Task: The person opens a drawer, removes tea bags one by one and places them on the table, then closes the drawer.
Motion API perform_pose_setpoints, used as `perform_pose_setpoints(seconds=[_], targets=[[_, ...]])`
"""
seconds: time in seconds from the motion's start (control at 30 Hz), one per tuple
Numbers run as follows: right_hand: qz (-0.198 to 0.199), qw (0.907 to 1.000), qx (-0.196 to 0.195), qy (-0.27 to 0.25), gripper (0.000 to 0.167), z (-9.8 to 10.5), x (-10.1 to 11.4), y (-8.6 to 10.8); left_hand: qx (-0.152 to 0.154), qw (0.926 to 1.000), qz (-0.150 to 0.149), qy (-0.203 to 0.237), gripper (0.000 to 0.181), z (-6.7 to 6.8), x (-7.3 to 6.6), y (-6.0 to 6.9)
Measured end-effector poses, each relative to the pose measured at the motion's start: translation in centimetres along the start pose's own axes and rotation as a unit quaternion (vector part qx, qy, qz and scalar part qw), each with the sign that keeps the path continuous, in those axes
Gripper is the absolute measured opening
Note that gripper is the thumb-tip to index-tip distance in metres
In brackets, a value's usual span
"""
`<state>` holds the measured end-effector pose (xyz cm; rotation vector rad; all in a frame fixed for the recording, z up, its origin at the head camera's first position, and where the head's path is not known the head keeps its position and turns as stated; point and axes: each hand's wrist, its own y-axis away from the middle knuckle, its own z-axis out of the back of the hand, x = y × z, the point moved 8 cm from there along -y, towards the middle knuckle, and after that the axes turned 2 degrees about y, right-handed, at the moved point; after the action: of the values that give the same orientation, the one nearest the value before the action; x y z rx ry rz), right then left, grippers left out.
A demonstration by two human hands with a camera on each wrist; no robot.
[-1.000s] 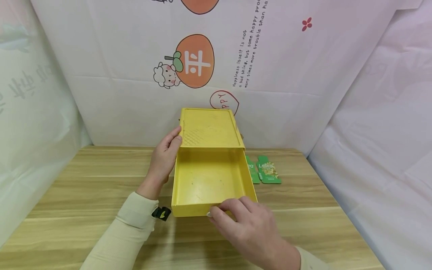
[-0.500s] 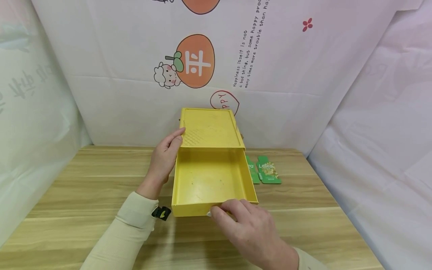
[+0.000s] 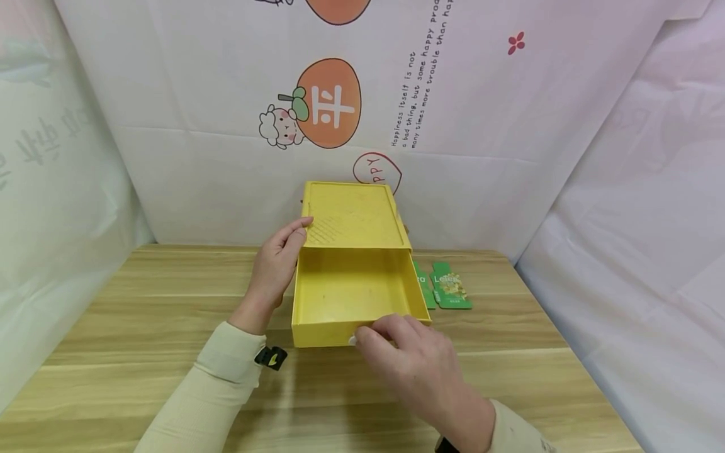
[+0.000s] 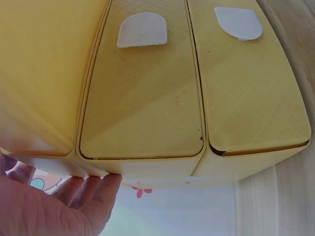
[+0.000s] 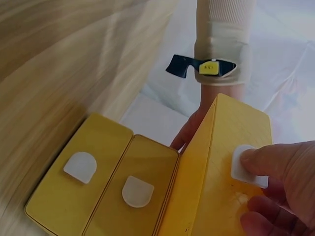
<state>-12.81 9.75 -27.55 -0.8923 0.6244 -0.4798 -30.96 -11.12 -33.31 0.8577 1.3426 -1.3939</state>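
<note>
A yellow drawer cabinet (image 3: 354, 214) stands at the back of the table, its top drawer (image 3: 323, 335) pulled partway out. Nothing is visible on the drawer's floor. My right hand (image 3: 416, 362) pinches the drawer's white pull tab (image 5: 241, 174) between thumb and fingers. On the cabinet's left side rests my left hand (image 3: 273, 264), its fingers extended along the wall and one fingertip over the top edge. The left wrist view shows a middle drawer (image 4: 140, 93) and a bottom drawer (image 4: 256, 93), pushed in, with white tabs.
Green flattened cartons (image 3: 451, 289) lie on the wooden table (image 3: 170, 352), right of the cabinet, one partly hidden by the drawer. A printed white cloth (image 3: 226, 189) hangs right behind the cabinet, and pale sheets rise at both sides.
The top drawer has slid a little way back into the cabinet, my right hand moving with it. My left index fingertip has shifted slightly onto the cabinet's top.
</note>
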Motion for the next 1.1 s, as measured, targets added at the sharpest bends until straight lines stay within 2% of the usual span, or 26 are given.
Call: perform_pose_setpoints(seconds=[0.3,0.5,0.63,0.83,1.1], targets=[[-0.017,0.9992,0.032,0.016,0.021,-2.7,-1.8,0.3,0.001,1.0000,0.008,-0.004,0.044,0.0,0.2,0.0],[-0.035,0.9969,0.066,0.024,0.002,-4.5,-3.2,0.3,-0.002,0.9999,0.008,-0.010,0.043,0.1,0.3,-0.1],[-0.042,0.9956,0.077,0.033,0.009,-5.5,-3.8,0.1,-0.008,0.9998,0.010,-0.017,0.043,0.2,0.4,-0.1],[-0.048,0.9939,0.088,0.046,0.011,-6.7,-4.7,-0.3,-0.006,0.9998,0.014,-0.016,0.045,0.2,0.2,0.1],[-0.065,0.9917,0.100,0.048,0.009,-7.8,-5.7,-0.7,-0.001,0.9999,0.004,-0.016,0.048,0.1,0.0,0.1]])
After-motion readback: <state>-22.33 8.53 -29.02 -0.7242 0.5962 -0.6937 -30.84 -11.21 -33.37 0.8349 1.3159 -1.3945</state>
